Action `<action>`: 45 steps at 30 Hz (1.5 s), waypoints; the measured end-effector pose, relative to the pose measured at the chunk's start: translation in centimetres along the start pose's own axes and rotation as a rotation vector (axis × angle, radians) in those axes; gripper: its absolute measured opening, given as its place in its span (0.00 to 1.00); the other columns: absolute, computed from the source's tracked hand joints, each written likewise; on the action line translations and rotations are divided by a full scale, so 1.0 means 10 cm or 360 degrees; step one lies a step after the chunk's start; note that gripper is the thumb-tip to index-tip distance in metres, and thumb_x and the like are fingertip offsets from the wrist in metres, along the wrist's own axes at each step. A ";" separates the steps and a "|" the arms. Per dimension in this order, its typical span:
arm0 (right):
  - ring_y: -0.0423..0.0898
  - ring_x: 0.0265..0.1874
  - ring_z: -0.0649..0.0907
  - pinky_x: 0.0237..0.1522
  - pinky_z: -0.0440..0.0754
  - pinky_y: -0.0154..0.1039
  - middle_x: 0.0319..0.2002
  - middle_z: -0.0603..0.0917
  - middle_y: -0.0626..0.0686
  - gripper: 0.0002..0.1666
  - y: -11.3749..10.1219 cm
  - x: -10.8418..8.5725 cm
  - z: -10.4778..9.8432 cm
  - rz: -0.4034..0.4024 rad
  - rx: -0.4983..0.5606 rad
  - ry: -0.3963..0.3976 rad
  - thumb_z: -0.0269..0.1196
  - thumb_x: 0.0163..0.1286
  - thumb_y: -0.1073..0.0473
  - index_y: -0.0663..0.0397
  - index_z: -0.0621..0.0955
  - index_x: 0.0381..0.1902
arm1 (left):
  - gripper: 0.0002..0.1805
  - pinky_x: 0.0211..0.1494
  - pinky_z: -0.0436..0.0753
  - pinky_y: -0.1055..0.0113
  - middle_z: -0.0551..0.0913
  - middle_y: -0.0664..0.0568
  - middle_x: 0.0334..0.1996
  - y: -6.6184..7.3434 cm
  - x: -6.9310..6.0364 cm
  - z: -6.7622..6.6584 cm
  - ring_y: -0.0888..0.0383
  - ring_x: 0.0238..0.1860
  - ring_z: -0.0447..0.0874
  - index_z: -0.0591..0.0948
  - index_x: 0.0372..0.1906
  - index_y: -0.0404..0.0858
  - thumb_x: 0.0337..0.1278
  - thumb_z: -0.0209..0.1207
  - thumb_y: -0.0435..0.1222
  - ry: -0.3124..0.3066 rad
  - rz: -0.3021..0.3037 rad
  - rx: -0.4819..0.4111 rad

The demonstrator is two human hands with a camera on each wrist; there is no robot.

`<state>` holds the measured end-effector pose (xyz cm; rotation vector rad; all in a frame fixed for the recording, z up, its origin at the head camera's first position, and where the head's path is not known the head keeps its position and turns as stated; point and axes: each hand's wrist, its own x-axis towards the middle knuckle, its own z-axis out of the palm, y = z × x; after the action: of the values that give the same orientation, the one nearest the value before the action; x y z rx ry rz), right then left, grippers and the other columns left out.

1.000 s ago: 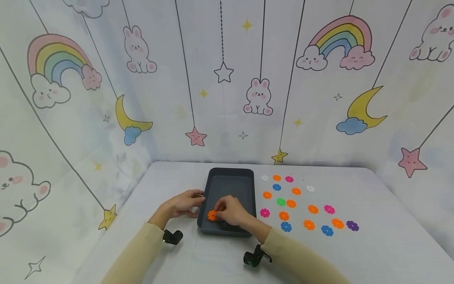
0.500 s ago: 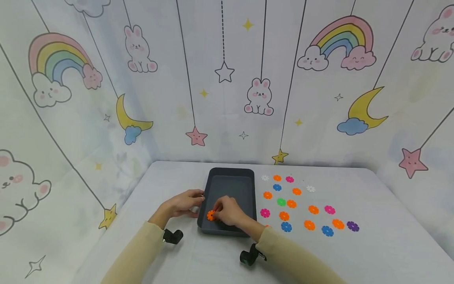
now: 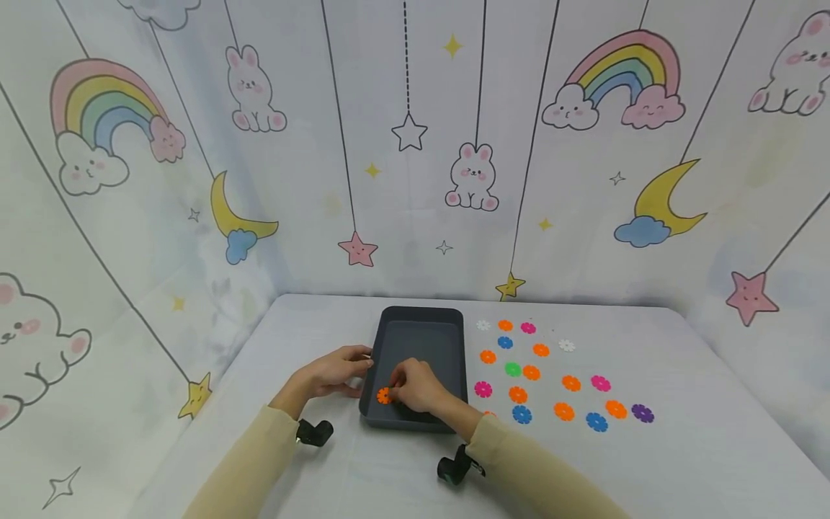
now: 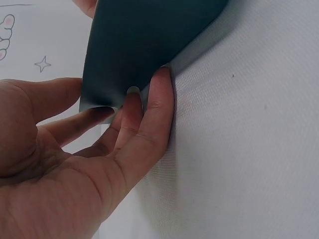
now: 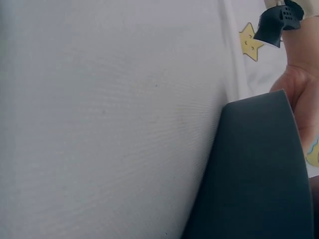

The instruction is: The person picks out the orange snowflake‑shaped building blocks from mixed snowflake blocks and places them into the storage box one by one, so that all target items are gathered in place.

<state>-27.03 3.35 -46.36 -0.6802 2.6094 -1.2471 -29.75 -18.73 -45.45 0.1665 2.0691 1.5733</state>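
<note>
A dark grey rectangular tray [image 3: 429,340] lies on the white-covered table. Inside its near left corner, my right hand [image 3: 418,386] pinches an orange flower-shaped disc [image 3: 383,395] with notched edges. My left hand [image 3: 337,370] rests against the tray's left side. Up close in the left wrist view, relaxed fingers of the left hand [image 4: 94,144] touch the tray's outer wall [image 4: 149,40]. The right wrist view is mostly tablecloth and tray wall [image 5: 254,169], with the left hand [image 5: 298,92] beyond; what the right fingers do is hidden there.
Right of the tray, several flower-shaped discs lie spread flat, among them a green disc [image 3: 514,369], a purple disc [image 3: 643,413], a blue disc [image 3: 597,422], a pink disc [image 3: 600,383] and a white disc [image 3: 567,346]. A printed cloth backdrop [image 3: 402,187] stands behind the table.
My right hand has shifted slightly left and down inside the tray with the orange disc. An orange disc's edge has come into view beside the right sleeve. The left hand stays put.
</note>
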 end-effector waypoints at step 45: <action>0.44 0.44 0.82 0.48 0.86 0.43 0.45 0.84 0.45 0.16 0.52 -1.11 -1.65 -0.0223 -0.0394 -0.0034 0.71 0.69 0.55 0.51 0.83 0.52 | 0.29 0.50 0.88 0.48 0.73 0.37 0.68 -0.02 0.01 0.01 0.41 0.65 0.76 0.65 0.75 0.33 0.77 0.55 0.37 0.0072 -0.0051 -0.0030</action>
<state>-24.59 22.82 -40.37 -0.9269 2.7670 -0.9502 -29.79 -18.67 -45.68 0.0912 2.0802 1.5907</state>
